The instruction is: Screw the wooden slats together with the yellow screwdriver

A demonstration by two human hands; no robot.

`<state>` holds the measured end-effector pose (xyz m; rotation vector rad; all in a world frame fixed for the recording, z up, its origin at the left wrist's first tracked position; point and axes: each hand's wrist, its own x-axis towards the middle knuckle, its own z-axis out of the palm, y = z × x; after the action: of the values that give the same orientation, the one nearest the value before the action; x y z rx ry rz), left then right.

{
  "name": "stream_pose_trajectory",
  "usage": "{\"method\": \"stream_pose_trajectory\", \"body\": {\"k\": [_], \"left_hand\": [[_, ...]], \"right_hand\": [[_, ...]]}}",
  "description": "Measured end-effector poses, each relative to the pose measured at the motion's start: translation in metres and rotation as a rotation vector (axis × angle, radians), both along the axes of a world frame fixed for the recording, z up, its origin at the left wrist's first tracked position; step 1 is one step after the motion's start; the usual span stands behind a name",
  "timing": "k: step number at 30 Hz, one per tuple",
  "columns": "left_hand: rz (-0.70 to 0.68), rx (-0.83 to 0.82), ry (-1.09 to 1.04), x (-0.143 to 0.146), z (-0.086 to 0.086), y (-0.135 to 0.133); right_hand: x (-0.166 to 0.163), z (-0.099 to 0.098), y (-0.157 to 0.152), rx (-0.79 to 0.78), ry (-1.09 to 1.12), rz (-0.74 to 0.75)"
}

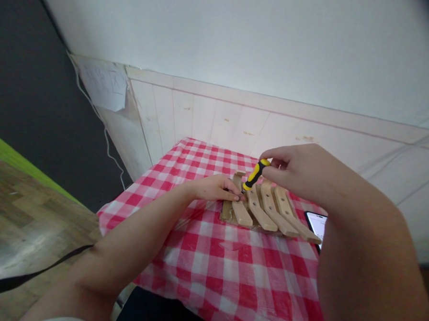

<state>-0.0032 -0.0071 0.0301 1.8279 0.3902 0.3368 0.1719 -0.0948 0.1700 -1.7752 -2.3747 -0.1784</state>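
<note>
My right hand [283,164] pinches the end of a yellow and black screwdriver [253,176], which slants down to the left. Its tip meets the fingertips of my left hand [221,189], closed at the leftmost of several bent wooden pieces [242,213]. Whatever those left fingers hold is too small to make out. The pale wooden pieces lie side by side, with dark round holes or screw heads in them. Under them is a brownish flat backing [227,211], partly covered.
A red and white checked tablecloth [213,275] covers the table, which stands against a white panelled wall [205,113]. A phone [316,224] with a lit screen lies right of the wooden pieces, partly behind my right arm. A white cable [107,137] hangs at the left.
</note>
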Motion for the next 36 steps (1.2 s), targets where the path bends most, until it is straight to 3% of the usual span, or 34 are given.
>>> {"method": "stream_pose_trajectory", "body": {"k": [8,20,27,31,36], "left_hand": [[0.007,-0.002,0.010,0.000,-0.004,0.004],[-0.016,0.013,0.037,0.000,0.000,0.003],[-0.008,0.060,0.030,0.001,0.001,0.003],[-0.023,0.038,0.005,0.001,0.002,0.001],[-0.031,0.062,-0.016,0.000,-0.001,0.003]], "right_hand": [[0.007,0.002,-0.002,-0.022,-0.048,-0.013],[0.003,-0.014,0.017,0.059,-0.153,-0.240],[-0.007,-0.010,0.010,0.009,0.046,0.024],[-0.009,-0.011,0.006,-0.052,0.052,0.134],[-0.011,-0.013,0.012,-0.079,-0.022,0.038]]}}
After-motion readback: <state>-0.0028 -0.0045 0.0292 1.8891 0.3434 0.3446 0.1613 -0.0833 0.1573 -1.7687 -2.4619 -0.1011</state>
